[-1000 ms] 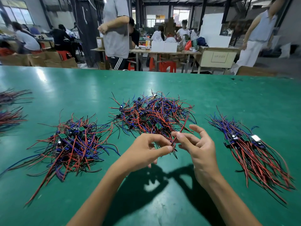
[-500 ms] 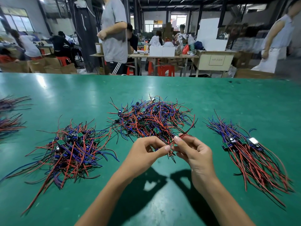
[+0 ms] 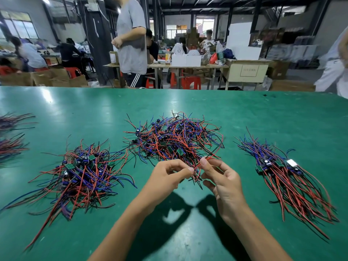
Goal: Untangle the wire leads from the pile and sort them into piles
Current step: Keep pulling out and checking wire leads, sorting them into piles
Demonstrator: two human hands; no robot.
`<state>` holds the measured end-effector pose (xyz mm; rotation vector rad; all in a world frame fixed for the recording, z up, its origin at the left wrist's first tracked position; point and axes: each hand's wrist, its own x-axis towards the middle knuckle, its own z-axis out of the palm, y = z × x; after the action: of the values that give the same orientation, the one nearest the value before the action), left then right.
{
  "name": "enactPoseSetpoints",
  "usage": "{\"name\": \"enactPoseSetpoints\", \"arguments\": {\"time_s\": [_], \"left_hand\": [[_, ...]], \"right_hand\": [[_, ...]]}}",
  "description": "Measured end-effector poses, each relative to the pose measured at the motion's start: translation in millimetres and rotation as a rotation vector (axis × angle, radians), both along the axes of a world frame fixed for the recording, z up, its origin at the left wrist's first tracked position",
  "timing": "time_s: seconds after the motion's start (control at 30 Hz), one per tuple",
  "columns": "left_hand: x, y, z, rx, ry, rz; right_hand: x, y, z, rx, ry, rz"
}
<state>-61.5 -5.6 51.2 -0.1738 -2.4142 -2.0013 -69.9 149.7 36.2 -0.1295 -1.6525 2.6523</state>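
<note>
A busy workshop runs behind the green table (image 3: 188, 102): people at benches, red stools, cartons. I'm watching over the wearer's two hands at the near edge.

Three heaps of leads lie in front of me. The middle pile (image 3: 173, 138) is the tangle I'd take as the source: red, blue and black wires looping every way, small green boards caught among them. The left pile (image 3: 81, 172) looks just as knotted, so I judge it is waiting its turn. The right pile (image 3: 288, 176) differs: its wires lie combed roughly one way, boards gathered at one end. That reads to me as the sorted stack, kept well apart so nothing snags back into the tangle. More bundles sit at the far left edge, too blurred to read.

The left hand (image 3: 167, 178) has thumb and forefinger pressed together on strands at the near fringe of the middle pile. The right hand (image 3: 222, 178) pinches a red lead (image 3: 212, 155) just beside it, its other fingers loosely curled. The lead arcs up and away to the right. With the fingertips almost touching, I think one hand anchors the clump while the other draws a single lead free. Whether a board is attached, I cannot tell. Most of the sorting looks undone.
</note>
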Motion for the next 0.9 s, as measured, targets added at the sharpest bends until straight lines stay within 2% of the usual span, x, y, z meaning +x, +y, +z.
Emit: {"name": "enactPoseSetpoints", "arguments": {"time_s": [0.2, 0.3, 0.4, 0.5, 0.73, 0.9], "left_hand": [[1, -4, -1, -0.060, 0.002, -0.068], [1, -1, -1, 0.010, 0.033, -0.102], [1, 1, 1, 0.090, 0.055, -0.054], [-1, 1, 0, 0.133, 0.075, 0.008], [-1, 9, -2, 0.119, 0.095, -0.044], [2, 7, -2, -0.069, 0.096, -0.065]], "right_hand": [[0, 0, -2, 0.103, 0.054, -0.013], [1, -1, -3, 0.183, 0.095, 0.056], [4, -7, -6, 0.324, 0.225, 0.143], [7, -17, -12, 0.408, 0.322, 0.124], [6, -23, -17, 0.272, 0.255, 0.005], [2, -21, -16, 0.242, 0.143, -0.052]]}}
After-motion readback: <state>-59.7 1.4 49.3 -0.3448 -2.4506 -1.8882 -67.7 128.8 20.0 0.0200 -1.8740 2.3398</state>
